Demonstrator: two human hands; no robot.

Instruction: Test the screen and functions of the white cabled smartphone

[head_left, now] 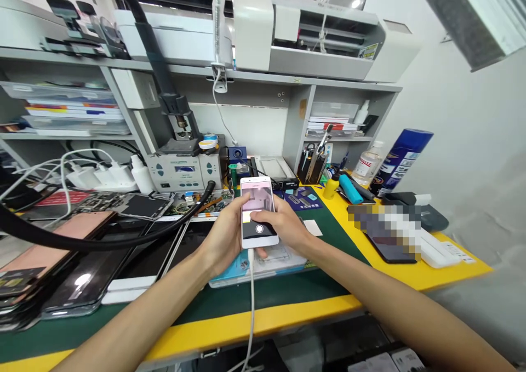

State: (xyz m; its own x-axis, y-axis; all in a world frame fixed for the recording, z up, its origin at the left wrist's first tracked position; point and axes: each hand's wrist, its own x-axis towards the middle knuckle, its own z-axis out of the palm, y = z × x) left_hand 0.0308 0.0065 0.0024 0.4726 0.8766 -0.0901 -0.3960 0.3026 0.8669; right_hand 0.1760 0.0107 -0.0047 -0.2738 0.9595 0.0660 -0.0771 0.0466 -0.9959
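Grey shelving (299,101) rises behind a bench (312,309) with a green top and yellow borders, lifting bulky equipment off the work surface. A large pale machine (316,62) sits on its upper board, and a grey soldering or hot-air station (181,172) stands at the far left-centre, probably so that its controls are within reach. Its thick black hose (148,38) drops from above and loops across the left side, over several devices, where it could snag a sleeve or get in the way of lifting them. Dark-screened and pink-backed phones (78,227) lie in overlapping stacks at left, while a blue spray can (400,161) and a clear bottle (367,164) stand at the far right. Near the centre, a flat plastic-covered pack (230,276) lies on the green surface below the hands. Both hands are closed around a white phone (249,229), held upright above that pack: the left hand (226,229) grips its left side, the right hand (290,224) its right, with both thumbs over the screen. That two-sided hold seems meant to steady it, screen towards the wearer. A white cable (252,284) runs from its lower end over the near edge, limiting its reach. Smallest is the round on-screen button (259,229), just below the right thumb.
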